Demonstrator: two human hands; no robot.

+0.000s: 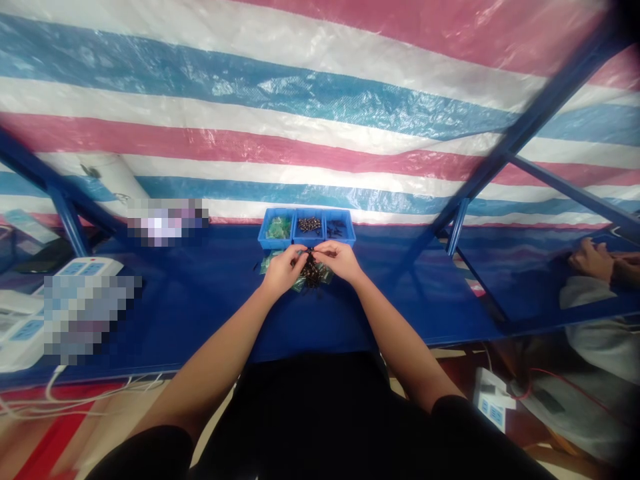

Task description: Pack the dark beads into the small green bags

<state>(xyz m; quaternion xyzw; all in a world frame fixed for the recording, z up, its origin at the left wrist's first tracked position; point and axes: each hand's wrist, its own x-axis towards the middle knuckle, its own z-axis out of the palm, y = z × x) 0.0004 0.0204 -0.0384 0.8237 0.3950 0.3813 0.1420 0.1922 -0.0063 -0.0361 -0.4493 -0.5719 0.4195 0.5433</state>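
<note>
My left hand (pixel 283 269) and my right hand (pixel 340 259) meet over a blue table (pixel 200 300), fingers pinched together on a small dark part (pixel 310 253) between them. Just under the hands lies a heap of small black parts (pixel 313 272) on top of some green pieces (pixel 300 285). Behind the hands stand three small blue bins: the left bin (pixel 277 228) holds green pieces, the middle bin (pixel 309 227) holds dark parts, the right bin (pixel 339 229) holds black parts.
A striped red, white and blue tarp (pixel 300 120) hangs behind the table. Blue frame bars (pixel 530 120) slant at right and left. White power strips (pixel 80 268) lie at left. Another person's hand (pixel 593 260) rests on the table at far right.
</note>
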